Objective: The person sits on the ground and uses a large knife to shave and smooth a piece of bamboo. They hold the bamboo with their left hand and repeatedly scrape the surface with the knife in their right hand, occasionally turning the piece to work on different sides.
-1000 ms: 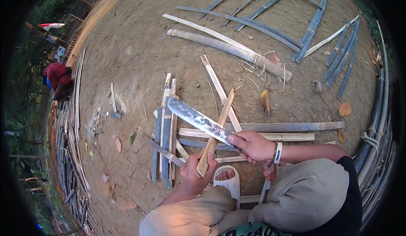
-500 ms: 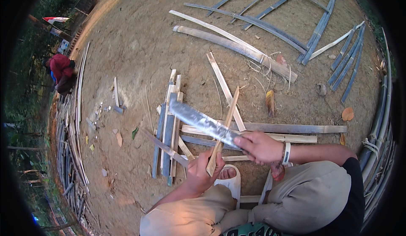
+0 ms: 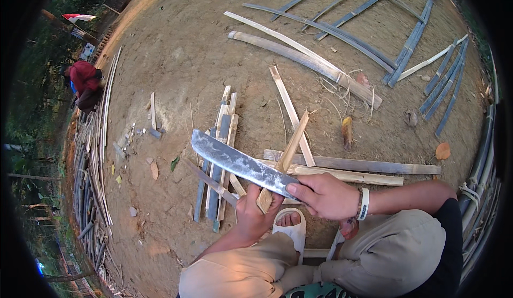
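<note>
In my right hand (image 3: 332, 195), closed around its grip, is a machete (image 3: 235, 160) with a broad, scuffed grey blade pointing left. My left hand (image 3: 255, 213) is wrapped round the near part of a split bamboo strip (image 3: 293, 144), which slants up and away from me. The blade lies across this strip just beyond my left fingers. The machete's grip is mostly hidden in my right hand. Left of my left hand, a bundle of cut bamboo slats (image 3: 222, 138) rests on the ground, partly behind the blade.
Long bamboo pieces (image 3: 368, 164) lie just ahead, with a thick split length (image 3: 299, 57) farther off. A bamboo lattice (image 3: 342, 25) lies at the far right. Poles (image 3: 481, 175) run along the right edge. A person in red (image 3: 85, 81) bends by a bamboo pile (image 3: 88, 191) at the left.
The machete has slid left and toward me, its blade now nearer my left fingers and no longer blurred. My left hand keeps its hold on the strip. The whole view has shifted slightly.
</note>
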Motion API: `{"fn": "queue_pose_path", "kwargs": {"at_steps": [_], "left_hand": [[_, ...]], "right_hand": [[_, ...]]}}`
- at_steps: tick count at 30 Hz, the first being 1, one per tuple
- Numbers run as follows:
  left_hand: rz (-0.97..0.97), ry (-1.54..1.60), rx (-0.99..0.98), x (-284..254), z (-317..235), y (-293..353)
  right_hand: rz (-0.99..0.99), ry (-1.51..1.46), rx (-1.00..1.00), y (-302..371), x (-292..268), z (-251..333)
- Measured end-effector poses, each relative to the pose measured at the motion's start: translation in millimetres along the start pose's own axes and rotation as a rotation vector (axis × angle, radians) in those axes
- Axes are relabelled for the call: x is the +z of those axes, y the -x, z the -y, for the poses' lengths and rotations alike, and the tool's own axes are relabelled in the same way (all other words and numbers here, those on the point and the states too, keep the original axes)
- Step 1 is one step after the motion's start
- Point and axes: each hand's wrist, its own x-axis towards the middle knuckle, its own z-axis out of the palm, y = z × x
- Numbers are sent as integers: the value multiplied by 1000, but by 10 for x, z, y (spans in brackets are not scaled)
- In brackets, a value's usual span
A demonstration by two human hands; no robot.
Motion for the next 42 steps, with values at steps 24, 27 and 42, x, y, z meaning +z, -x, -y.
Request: {"fn": "queue_pose_path", "kwargs": {"at_steps": [24,27,42], "left_hand": [[55,858,-571,35,-45,-74],[128,769,-436,14,33,-40],[-57,313,-322,-304,116,-225]], "right_hand": [[-134,-385,24,-84,-98,-459],[-334,-504,138,-419,-389,-922],[-395,-440,366,-835,-1041,-1805]]}}
